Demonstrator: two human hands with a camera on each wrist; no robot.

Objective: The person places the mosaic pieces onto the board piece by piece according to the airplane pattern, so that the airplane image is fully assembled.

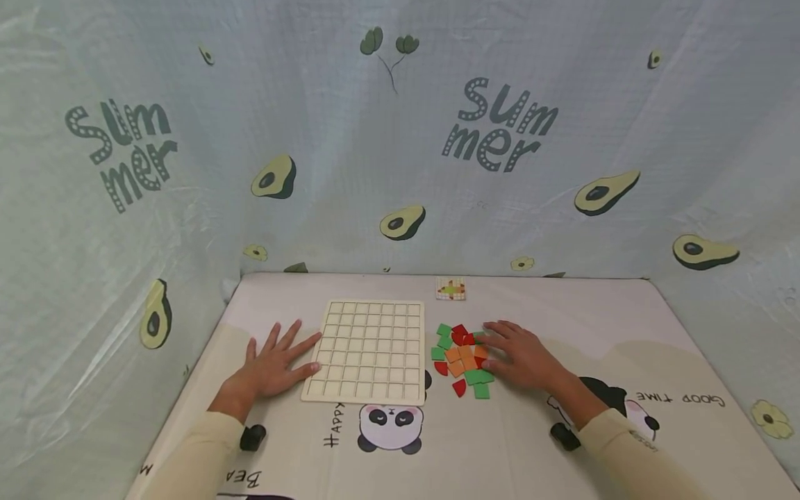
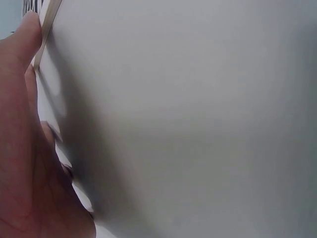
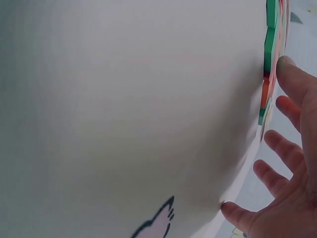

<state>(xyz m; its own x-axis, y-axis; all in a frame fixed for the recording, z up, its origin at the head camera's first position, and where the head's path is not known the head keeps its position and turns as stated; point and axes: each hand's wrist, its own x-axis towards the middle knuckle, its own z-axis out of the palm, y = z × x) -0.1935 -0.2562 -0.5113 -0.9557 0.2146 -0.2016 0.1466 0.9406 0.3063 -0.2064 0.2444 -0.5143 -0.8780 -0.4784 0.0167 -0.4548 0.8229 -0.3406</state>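
At the spread, unclenched fingers of our left hand [image 1: 273, 368] lay the grid board [image 1: 371, 353]; by the loose, unladen fingertips of our right hand [image 1: 520, 354] lay the coloured tiles [image 1: 468, 362]. We judged placement unstarted: every tile we saw was off the board.

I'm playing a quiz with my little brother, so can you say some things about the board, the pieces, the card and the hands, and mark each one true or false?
1. The board lies between the left hand and the coloured pieces. True.
2. The board's squares are full of pieces. False: the coloured pieces lie on the table, to the right of the board.
3. The right hand is right by the coloured pieces. True.
4. All the pieces are green. False: there are red and orange ones too.
5. The card is under the left hand. False: the card lies near the table's far edge.
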